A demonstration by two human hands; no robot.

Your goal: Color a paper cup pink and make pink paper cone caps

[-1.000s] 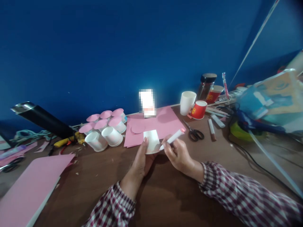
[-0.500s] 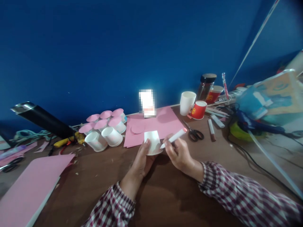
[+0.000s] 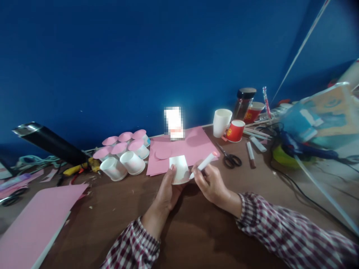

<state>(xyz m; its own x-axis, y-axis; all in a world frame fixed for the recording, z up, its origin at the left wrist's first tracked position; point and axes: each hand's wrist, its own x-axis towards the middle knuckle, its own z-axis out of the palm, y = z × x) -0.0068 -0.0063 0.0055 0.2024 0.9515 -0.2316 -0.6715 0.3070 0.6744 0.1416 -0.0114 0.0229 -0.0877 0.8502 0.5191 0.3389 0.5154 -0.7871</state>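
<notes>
In the middle of the head view, my left hand [image 3: 168, 186] is wrapped round a white paper cup [image 3: 179, 171], thumb on its near side, wide rim toward me. My right hand [image 3: 211, 183] pinches a white marker pen [image 3: 204, 163] with a pinkish end pointing up and right. The pen's lower tip is at the cup's right edge near the rim; whether it touches, I cannot tell. Behind the cup lie pink paper sheets [image 3: 196, 144] with a pink paper disc [image 3: 163, 152] on them.
At left are several white cups [image 3: 113, 168], some topped with pink discs, beside a black tumbler [image 3: 50, 144] and a pink sheet [image 3: 42, 220]. Scissors [image 3: 232, 160], a red cup [image 3: 235, 131], a tall white cup [image 3: 221, 123] and a glue gun [image 3: 305, 147] with cable stand right.
The cup has turned slightly in my left hand, its narrow end shifting a little left. The marker in my right hand has tilted slightly, its upper end moving left.
</notes>
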